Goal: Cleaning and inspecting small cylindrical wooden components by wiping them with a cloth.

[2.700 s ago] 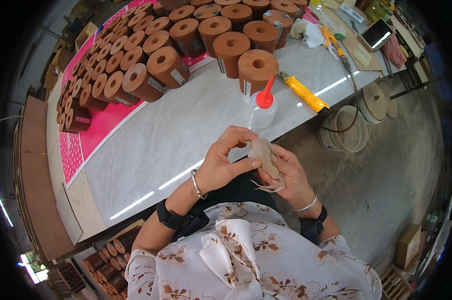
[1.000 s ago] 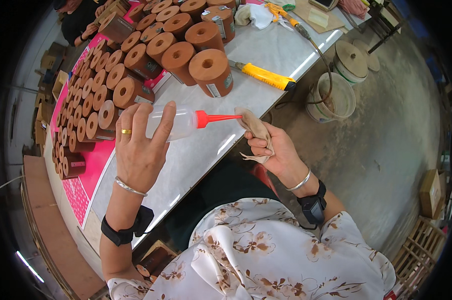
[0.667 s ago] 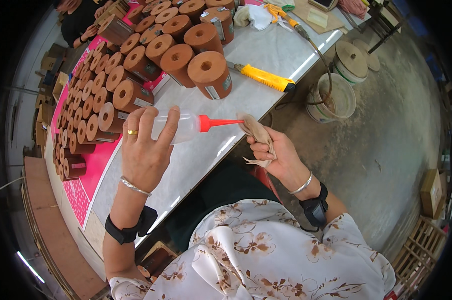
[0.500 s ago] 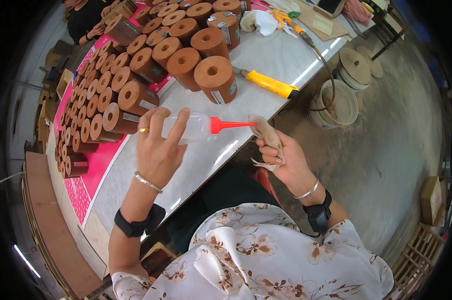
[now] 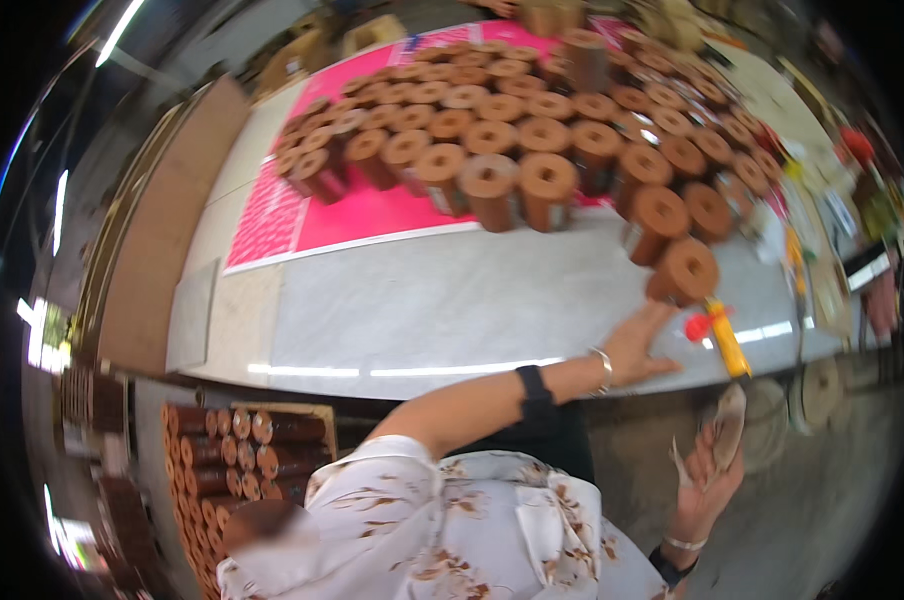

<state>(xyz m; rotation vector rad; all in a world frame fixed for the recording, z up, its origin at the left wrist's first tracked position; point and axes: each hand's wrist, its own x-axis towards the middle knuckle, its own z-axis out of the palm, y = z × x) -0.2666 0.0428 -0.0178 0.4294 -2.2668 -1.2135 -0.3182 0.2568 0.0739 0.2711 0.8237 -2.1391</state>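
My left hand (image 5: 637, 347) is stretched to the right over the near edge of the table, its fingers curved around a clear squeeze bottle. The bottle's see-through body is hard to pick out, but its red nozzle (image 5: 699, 326) shows beyond the fingertips, near a yellow utility knife (image 5: 729, 345). A beige cloth (image 5: 730, 428) is bunched in my closed right hand (image 5: 707, 480), lower right and off the table's edge. Just beyond my left fingers stands the nearest brown cylinder (image 5: 686, 272), with a hole in its top.
Rows of similar brown cylinders (image 5: 492, 190) crowd the pink sheet (image 5: 372, 215) on the grey tabletop (image 5: 422, 310). Below the table at left, a box (image 5: 322, 412) holds more cylinders. A brown board (image 5: 167, 230) stands along the left side. A bucket (image 5: 767, 425) sits on the floor at right.
The view has swung left, bringing the board and the box of cylinders into sight. Both hands now appear farther right and lower, the bottle and cloth still with them. The picture is blurred.
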